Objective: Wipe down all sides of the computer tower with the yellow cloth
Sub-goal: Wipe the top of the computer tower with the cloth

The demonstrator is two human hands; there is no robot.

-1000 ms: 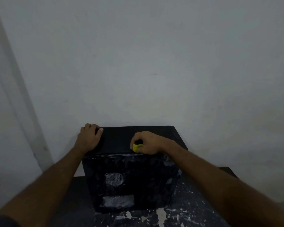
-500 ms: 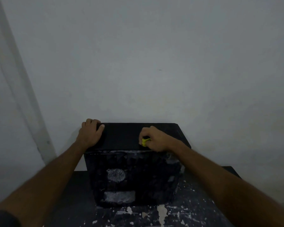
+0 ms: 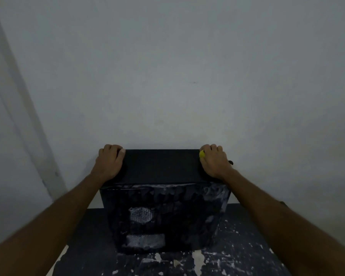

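Observation:
A black computer tower (image 3: pixel 163 212) stands on a dark table, its dusty vented side facing me and its flat top turned up. My left hand (image 3: pixel 109 163) grips the top's far left corner, fingers curled over the back edge. At the far right corner my right hand (image 3: pixel 214 162) holds the balled yellow cloth (image 3: pixel 201 154), of which only a small bit shows beside the thumb. The cloth touches the top panel near its back edge.
The table (image 3: pixel 247 255) is black with white paint flecks and ends close behind the tower. A plain grey wall (image 3: pixel 167 76) rises right behind it. A wall corner runs down the left side (image 3: pixel 28 136).
My right hand has slid the cloth across the top from near the front middle to the far right corner. The left hand has stayed on the far left corner.

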